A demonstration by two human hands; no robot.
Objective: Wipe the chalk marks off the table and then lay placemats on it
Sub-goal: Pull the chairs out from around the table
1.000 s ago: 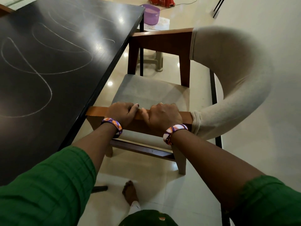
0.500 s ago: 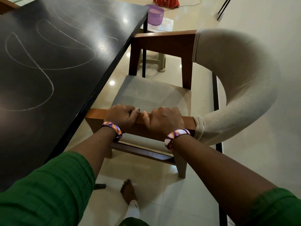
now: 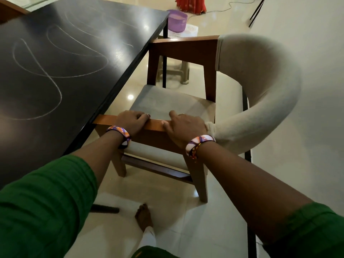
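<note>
Both hands' grip on chair armrest [image 3: 154, 123], left hand [image 3: 133, 121], right hand [image 3: 183, 127]

I see the black table [image 3: 61, 75] on my left, its glossy top scrawled with looping white chalk marks [image 3: 55, 71], unwiped. Its long right edge runs diagonally away. No cloth or placemats show.

Dim indoor light, glare spots on floor [image 3: 130, 97], edges warped

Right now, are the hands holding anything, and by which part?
Both hold the chair by its near wooden armrest: left hand nearer the table, right hand beside the padded backrest.
</note>
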